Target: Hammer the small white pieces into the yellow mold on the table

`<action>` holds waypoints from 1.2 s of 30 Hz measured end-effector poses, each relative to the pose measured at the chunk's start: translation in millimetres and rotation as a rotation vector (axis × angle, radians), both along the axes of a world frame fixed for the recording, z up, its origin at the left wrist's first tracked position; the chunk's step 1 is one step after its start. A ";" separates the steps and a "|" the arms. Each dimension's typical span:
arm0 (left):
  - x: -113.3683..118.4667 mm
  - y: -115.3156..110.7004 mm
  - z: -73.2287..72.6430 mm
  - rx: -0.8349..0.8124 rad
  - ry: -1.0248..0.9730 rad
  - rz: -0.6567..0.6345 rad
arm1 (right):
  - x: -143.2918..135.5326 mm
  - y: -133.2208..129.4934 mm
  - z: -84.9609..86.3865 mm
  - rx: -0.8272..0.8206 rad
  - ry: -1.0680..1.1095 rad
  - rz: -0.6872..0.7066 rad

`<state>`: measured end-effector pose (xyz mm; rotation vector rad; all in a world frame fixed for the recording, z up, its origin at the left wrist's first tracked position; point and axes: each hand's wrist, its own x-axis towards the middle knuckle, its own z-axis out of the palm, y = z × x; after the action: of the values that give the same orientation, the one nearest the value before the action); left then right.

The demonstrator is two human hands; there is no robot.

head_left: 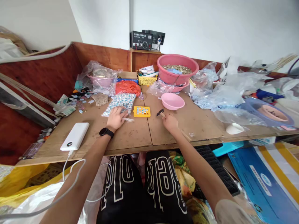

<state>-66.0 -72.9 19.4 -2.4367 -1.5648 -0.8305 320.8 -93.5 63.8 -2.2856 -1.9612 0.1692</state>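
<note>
My left hand [116, 117], with a black watch on its wrist, lies over the near end of a clear plastic bag [122, 102] full of small blue-and-white pieces. Its fingers look slightly apart, and some of the tips are hard to make out against the bag. Between my hands sits a small yellow tray [142, 112] with several blue-and-white pieces and a few orange-red spots in it. My right hand [170, 122] is closed around a small tool [160, 112] with a black head and a light-coloured handle, held just right of the tray.
Behind my right hand stands a pink bowl [173, 101]. A larger pink basin [177, 69] holds brassy small parts. Left are a white power bank [75, 136] with a cable and scattered bits. Plastic bags [224, 90] crowd the right side; an orange-red bag [127, 88] lies behind.
</note>
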 end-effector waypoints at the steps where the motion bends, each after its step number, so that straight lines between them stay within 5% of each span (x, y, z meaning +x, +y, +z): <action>1: 1.3 -4.0 0.6 -0.004 -0.004 0.047 | 3.5 7.2 -2.6 -0.008 -0.005 -0.006; 5: 5.1 -23.2 2.0 0.015 -0.040 0.319 | -3.8 18.6 -13.3 0.144 -0.049 -0.027; 8: 6.4 -33.7 2.6 -0.056 -0.073 0.449 | -46.1 19.3 -17.4 0.404 0.054 0.092; 12: 5.9 -36.5 3.6 -0.221 -0.068 0.486 | -146.3 29.9 -22.6 0.554 0.321 0.649; 14: 4.9 -36.7 3.9 -0.273 -0.075 0.505 | -194.1 41.9 -30.5 0.488 0.373 0.955; 16: 3.9 -38.9 3.3 -0.319 -0.093 0.585 | -227.7 54.2 -42.4 0.364 0.396 1.072; 19: 4.7 -46.9 1.3 -0.358 -0.091 0.706 | -248.6 64.8 -61.8 0.261 0.412 1.072; 22: 9.6 -54.7 2.6 -0.375 -0.082 0.694 | -248.7 64.6 -73.4 0.259 0.403 1.048; 28: 14.8 -76.7 14.8 -0.427 -0.152 0.689 | -248.5 60.7 -72.0 0.269 0.342 1.002; 33: 2.1 -172.0 -7.7 -0.194 -0.423 0.759 | -253.8 67.1 -70.4 0.286 0.304 0.890; 36: -3.5 -219.1 -23.3 -0.163 -0.720 0.595 | -254.6 65.7 -73.0 0.300 0.295 0.895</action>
<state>-69.5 -291.9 -3.9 -1.6178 -2.4848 -1.5711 66.3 -27.8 -9.2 -1.0167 -2.4605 0.2465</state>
